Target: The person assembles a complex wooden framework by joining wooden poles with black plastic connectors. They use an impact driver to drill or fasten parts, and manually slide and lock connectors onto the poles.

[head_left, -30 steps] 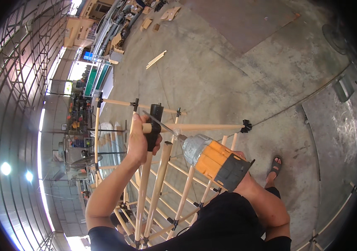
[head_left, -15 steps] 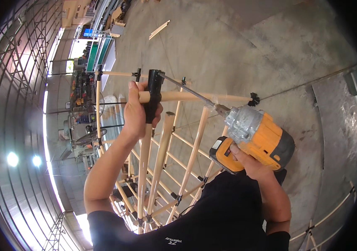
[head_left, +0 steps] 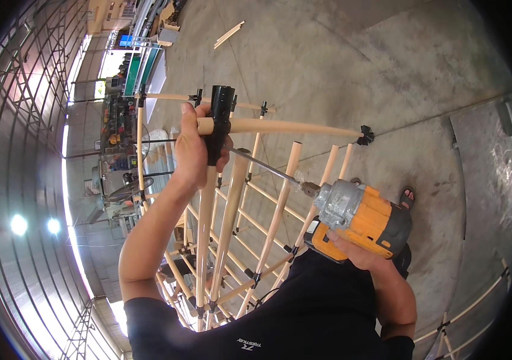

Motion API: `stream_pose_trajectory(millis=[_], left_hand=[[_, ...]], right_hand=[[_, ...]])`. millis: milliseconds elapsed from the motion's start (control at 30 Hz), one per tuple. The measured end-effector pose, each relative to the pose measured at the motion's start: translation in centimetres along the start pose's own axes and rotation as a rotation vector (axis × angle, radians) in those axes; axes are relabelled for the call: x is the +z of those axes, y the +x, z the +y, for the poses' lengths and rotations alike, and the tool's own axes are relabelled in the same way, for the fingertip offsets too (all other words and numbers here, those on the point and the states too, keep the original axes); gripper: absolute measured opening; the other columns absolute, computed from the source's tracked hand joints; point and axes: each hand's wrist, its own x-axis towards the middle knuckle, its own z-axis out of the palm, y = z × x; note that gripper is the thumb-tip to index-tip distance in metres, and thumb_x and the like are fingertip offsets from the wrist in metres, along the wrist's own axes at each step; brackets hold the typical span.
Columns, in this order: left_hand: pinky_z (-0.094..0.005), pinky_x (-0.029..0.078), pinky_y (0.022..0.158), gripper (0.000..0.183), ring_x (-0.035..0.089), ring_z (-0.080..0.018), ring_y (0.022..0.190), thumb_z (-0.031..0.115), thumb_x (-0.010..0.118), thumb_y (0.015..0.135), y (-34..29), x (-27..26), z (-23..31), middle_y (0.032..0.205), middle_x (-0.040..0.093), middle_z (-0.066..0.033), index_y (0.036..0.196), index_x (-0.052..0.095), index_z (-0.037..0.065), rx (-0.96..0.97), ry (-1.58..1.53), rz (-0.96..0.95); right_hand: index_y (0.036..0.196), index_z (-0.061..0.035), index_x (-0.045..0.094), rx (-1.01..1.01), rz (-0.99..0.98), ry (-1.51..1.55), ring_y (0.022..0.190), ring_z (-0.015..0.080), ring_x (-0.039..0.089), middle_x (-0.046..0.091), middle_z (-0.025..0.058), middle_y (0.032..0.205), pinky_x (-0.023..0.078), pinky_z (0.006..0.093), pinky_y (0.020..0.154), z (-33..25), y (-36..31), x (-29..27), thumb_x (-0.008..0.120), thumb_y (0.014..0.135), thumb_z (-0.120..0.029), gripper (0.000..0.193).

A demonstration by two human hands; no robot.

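My left hand [head_left: 193,144] is closed round a black pipe joint [head_left: 220,108] where an upright cream pipe [head_left: 205,240] and a crosswise cream pipe [head_left: 292,127] meet. In my right hand [head_left: 361,252] is an orange and grey cordless impact driver [head_left: 361,213]. Its long metal bit [head_left: 265,166] points up and left, with the tip at the lower part of the joint, beside my left fingers. Whether the tip sits in a screw is too small to tell. Another black joint [head_left: 365,135] caps the far right end of the crosswise pipe.
Below my hands stands a frame of cream pipes [head_left: 280,207] with black joints. Several loose pipes [head_left: 229,35] lie on the concrete floor [head_left: 328,66]. A dark metal plate [head_left: 487,174] is at the right. Shelves with goods [head_left: 118,129] line the left. A sandalled foot [head_left: 407,197] shows beyond the driver.
The bit's tip has moved down from the joint's top to its lower part. The joint and crosswise pipe appear slightly higher. A foot has come into view beyond the driver.
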Motion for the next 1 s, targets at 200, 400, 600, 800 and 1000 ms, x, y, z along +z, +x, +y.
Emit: stream_pose_trajectory(millis=[200,400,600,800,1000], left_hand=[[-0.0278,0.036,0.037,0.070,0.045,-0.0152,0.043,0.068,0.019,0.104,0.4,0.4,0.0,0.065,0.052,-0.0075,0.124,0.052,0.010,0.003,-0.009,0.014],[-0.0284,0.036,0.035,0.068,0.048,-0.0160,0.040,0.068,0.019,0.105,-0.2,0.4,0.2,0.064,0.055,-0.0087,0.117,0.054,0.010,0.006,-0.008,0.027],[-0.0276,0.038,0.035,0.071,0.049,-0.0159,0.041,0.070,0.018,0.103,0.0,0.0,-0.2,0.065,0.056,-0.0086,0.117,0.054,0.010,0.023,-0.004,-0.037],[-0.0289,0.038,0.036,0.075,0.050,-0.0165,0.042,0.070,0.018,0.103,0.1,-0.3,-0.4,0.068,0.057,-0.0099,0.124,0.053,0.008,0.023,-0.008,-0.062],[-0.0290,0.038,0.035,0.076,0.049,-0.0164,0.041,0.070,0.019,0.103,0.0,0.0,-0.2,0.067,0.057,-0.0100,0.126,0.053,0.006,0.027,-0.016,-0.044]], right_hand=[[0.120,-0.0128,0.069,0.095,0.020,0.335,0.108,0.0265,0.064,0.070,0.0025,0.116,0.047,0.0416,0.098,-1.2,1.6,-0.4,0.077,0.089,-0.026,0.035],[0.117,-0.0169,0.072,-0.319,0.044,-0.408,0.110,0.0266,0.066,0.071,0.0046,0.120,0.048,0.0449,0.089,1.0,1.2,-1.3,0.077,0.082,-0.037,0.041],[0.119,-0.0119,0.070,-0.109,-0.078,-0.116,0.106,0.0282,0.069,0.071,0.0073,0.121,0.051,0.0450,0.089,-5.1,3.4,-5.6,0.077,0.079,-0.038,0.048],[0.126,-0.0117,0.066,-0.271,-0.144,-0.311,0.118,0.0238,0.064,0.068,0.0065,0.128,0.048,0.0386,0.102,-2.9,3.6,-5.3,0.073,0.083,-0.035,0.049],[0.133,-0.0139,0.062,-0.290,-0.157,-0.285,0.123,0.0238,0.061,0.067,0.0033,0.131,0.046,0.0381,0.106,-2.5,3.8,-5.6,0.071,0.086,-0.038,0.054]])
